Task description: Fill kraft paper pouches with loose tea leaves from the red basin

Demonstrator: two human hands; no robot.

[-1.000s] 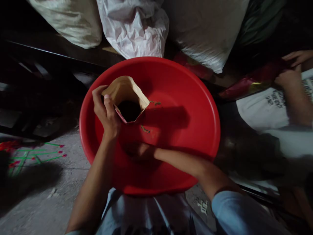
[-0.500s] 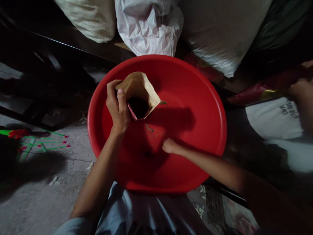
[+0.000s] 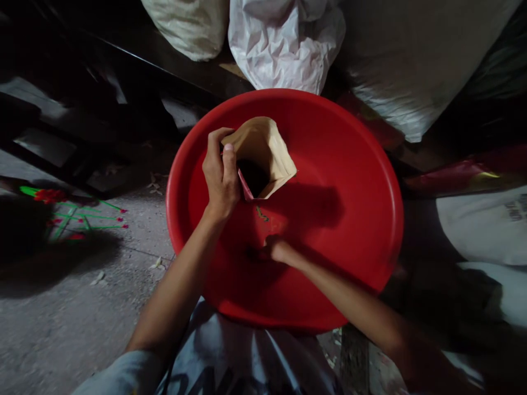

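Observation:
My left hand (image 3: 221, 173) grips the left side of an open paper bag (image 3: 263, 151), its thumb over the rim. The bag is tan inside and pinkish red outside, with a dark interior. It is held over a large red basin (image 3: 354, 181). Lower in the basin is my right hand (image 3: 278, 248), its fingers curled together in shadow; what they hold, if anything, is hidden. Small green-brown bits (image 3: 262, 214) lie on the basin floor between the bag and my right hand.
White sacks (image 3: 288, 49) and a pale sack (image 3: 193, 27) stand behind the basin. On the left floor are green sticks with red tips (image 3: 90, 215). A shiny dark red packet (image 3: 461, 175) and a white printed sack (image 3: 489, 225) are at the right.
The view has shifted, so most things appear farther right. My right hand has moved left within the basin, closer below the bag. The other person's hand at the right has left the view.

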